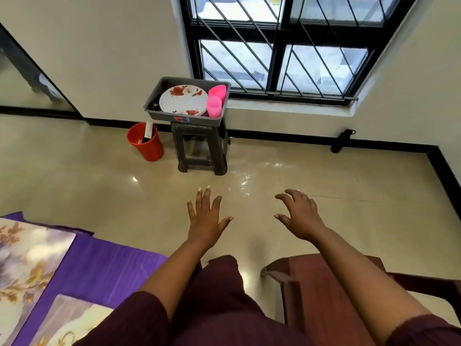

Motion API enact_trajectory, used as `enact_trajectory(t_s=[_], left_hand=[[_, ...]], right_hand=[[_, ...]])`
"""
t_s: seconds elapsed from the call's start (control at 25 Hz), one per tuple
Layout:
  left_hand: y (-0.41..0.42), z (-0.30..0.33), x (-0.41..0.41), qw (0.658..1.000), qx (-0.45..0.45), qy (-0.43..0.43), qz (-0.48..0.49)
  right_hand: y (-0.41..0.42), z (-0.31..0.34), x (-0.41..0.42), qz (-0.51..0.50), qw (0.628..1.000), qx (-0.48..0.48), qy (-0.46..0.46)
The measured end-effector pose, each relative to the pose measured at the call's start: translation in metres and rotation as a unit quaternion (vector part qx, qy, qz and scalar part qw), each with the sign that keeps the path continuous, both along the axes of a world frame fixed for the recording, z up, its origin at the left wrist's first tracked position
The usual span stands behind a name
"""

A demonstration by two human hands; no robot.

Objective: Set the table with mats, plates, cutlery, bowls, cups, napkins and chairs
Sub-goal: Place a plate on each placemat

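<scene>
At the far left we see the table edge under a purple ribbed cloth (99, 270), with two rectangular place mats printed in gold and lilac flowers lying on it: one mat (27, 258) toward the upper left and a second mat (74, 318) near the bottom edge, apart from the first.

Further along, on the glossy beige tiled floor (87, 183), a round red plastic bin (145, 142) stands just beside a dark plastic stool (202, 148) set against the wall. On the stool rests a grey rectangular plastic tray (185, 116). Inside it we find a stack of white round plates with red flower prints (183, 99), and to their right a pink plastic cup (214, 106) with a pink plastic bowl (217, 91) tilted behind it.

Nearer to us, our left hand (205, 218) reaches out over the floor, palm down, fingers straight and spread, holding nothing. Our right hand (300, 216) hovers beside it, fingers loosely arched and apart, also holding nothing. Both are well short of the tray.

Above, a black-framed window with diagonal bars (279, 46) fills the wall. Below the right forearm stands a reddish-brown wooden chair (311, 283). At the far skirting a black bottle (343, 141) leans against the wall.
</scene>
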State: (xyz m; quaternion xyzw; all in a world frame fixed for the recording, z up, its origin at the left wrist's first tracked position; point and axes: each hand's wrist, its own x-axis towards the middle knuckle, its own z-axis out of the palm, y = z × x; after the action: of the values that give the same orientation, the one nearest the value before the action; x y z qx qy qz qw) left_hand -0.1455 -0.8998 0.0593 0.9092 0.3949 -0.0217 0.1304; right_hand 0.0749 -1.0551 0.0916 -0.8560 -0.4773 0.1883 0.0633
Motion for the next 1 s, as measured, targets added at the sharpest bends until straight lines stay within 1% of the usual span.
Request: enact_trajectory(t_s=[0.2,0.36,0.56,0.76,0.88,1.0], left_hand=[[0.046,-0.007,0.050,1.000,-0.003,0.012,0.021],[0.095,-0.027,0.095,0.997,-0.032,0.037,0.062],[0.185,-0.035,0.146,0.994,-0.062,0.030,0.089],[0.293,-0.028,0.158,0.990,-0.065,0.011,0.126],[0.351,-0.018,0.164,0.983,-0.063,-0.021,0.170],[0.392,-0.008,0.168,0.977,-0.070,-0.052,0.195]], right_hand=[[0.046,0.003,0.031,0.025,1.000,0.004,0.011],[0.106,0.004,0.051,0.051,0.999,0.002,0.013],[0.198,0.004,0.087,0.091,0.995,-0.018,0.032],[0.304,0.010,0.133,0.108,0.993,-0.034,0.040],[0.372,0.013,0.155,0.092,0.993,-0.008,0.068],[0.429,0.012,0.168,0.087,0.991,0.012,0.097]])
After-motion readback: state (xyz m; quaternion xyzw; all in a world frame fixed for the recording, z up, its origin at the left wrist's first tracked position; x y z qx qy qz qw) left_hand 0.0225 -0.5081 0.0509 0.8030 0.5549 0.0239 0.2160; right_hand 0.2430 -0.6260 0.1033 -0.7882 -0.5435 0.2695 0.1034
